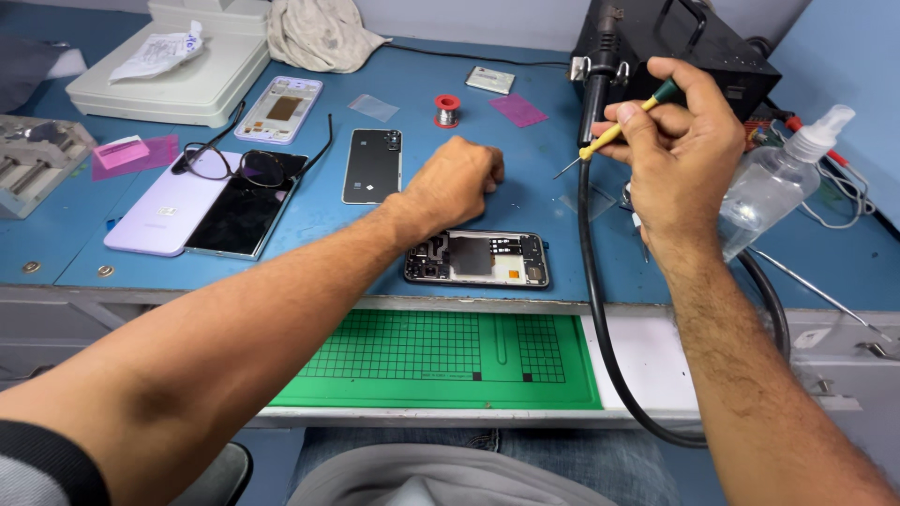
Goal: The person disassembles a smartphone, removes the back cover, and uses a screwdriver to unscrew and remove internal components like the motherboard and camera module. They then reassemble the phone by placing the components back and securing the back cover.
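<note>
Opened phone [476, 259] with its back off, lying flat near the front edge of the blue bench [525, 206], dark boards and metal shield exposed, just in front of the left hand. Left hand [452, 181] resting on the bench right behind that phone, fingers curled into a loose fist, knuckles up; impossible to tell whether anything small sits inside the fist. Right hand [677, 155] raised above the bench to the right, fingers pinched shut around a yellow-handled screwdriver [614, 132] with a green cap, thin tip angled down and to the left, clear of the opened phone. Thick black cable [594, 309] hanging between the two hands, dropping past the bench edge and looping under the right forearm.

Farther out: black phone back cover [372, 166] lying just left of the left hand. Small red spool of solder wire [447, 110] behind it. Pair of glasses [246, 165] resting on a dark phone screen [241, 217], beside a lilac phone [165, 214]. Lilac phone frame [278, 110] nearer the back. White machine [178, 80] at the rear left with a crumpled cloth [319, 33] just beside it. Black soldering station [680, 52] at the rear right. Clear spray bottle [780, 178] leaning right of the raised hand. Green grid mat [441, 361] on the pulled-out shelf below the bench edge.
</note>
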